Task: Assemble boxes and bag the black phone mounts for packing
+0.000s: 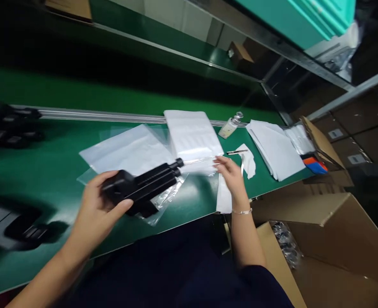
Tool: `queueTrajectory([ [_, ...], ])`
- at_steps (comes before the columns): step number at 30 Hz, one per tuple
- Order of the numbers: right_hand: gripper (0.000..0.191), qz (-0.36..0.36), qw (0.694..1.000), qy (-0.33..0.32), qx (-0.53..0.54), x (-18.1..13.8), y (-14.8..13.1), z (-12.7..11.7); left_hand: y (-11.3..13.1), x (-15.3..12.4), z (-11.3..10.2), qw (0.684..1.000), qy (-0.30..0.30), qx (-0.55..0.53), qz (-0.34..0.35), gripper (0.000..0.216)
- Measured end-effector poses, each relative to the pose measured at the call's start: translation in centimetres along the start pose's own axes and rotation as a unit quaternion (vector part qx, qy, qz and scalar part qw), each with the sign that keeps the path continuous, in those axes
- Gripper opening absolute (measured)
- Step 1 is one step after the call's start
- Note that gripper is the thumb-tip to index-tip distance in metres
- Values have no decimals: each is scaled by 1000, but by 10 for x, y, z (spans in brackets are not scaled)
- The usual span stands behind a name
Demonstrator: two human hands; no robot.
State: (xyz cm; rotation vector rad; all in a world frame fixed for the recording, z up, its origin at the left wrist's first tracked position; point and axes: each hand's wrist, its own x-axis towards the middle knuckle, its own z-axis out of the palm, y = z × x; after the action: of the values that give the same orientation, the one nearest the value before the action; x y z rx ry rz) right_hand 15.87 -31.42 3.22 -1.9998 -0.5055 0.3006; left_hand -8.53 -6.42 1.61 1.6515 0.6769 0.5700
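My left hand [95, 205] is wrapped around a black device [140, 187] with a ribbed body and a knobbed end pointing right, held above the table. Its exact kind I cannot make out. My right hand [232, 177], slightly blurred, has its fingertips pinched at the near right corner of a stack of clear plastic bags [193, 132]. Thin shiny bag edges run from those fingers toward the device's tip. Looser plastic bags [125, 147] lie flat behind the device, and a crumpled one is partly hidden under it.
On the green table [189, 209] are a small bottle [230, 127], tweezers [237, 152] on a white cloth [248, 162], and a white sheet stack [274, 147]. More black devices [11, 126] stand left. An open cardboard box [330, 239] sits below right. A metal-edged shelf [291, 51] hangs overhead.
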Motion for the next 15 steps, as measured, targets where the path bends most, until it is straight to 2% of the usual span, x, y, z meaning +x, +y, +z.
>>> queueTrajectory([
  [1, 35, 42, 992, 97, -74, 11, 10, -21, 0, 2, -3, 998, 24, 53, 19, 60],
  [2, 34, 91, 971, 165, -146, 21, 21, -41, -1, 3, -5, 994, 39, 96, 27, 59],
  [4, 28, 170, 933, 223, -225, 33, 42, -69, -2, 4, -6, 986, 48, 156, 23, 57],
  [7, 15, 226, 915, 226, -244, 37, 65, -80, -5, 3, -1, 982, 20, 189, 15, 48],
  [11, 8, 226, 920, 225, -228, 25, 78, -74, -8, 0, 5, 974, -20, 206, 91, 40],
  [13, 24, 204, 932, 223, -199, 17, 80, -78, -8, -1, 5, 966, -39, 220, 129, 43],
  [15, 38, 165, 951, 244, -96, 11, 82, -89, -9, -1, 3, 959, -63, 235, 143, 49],
])
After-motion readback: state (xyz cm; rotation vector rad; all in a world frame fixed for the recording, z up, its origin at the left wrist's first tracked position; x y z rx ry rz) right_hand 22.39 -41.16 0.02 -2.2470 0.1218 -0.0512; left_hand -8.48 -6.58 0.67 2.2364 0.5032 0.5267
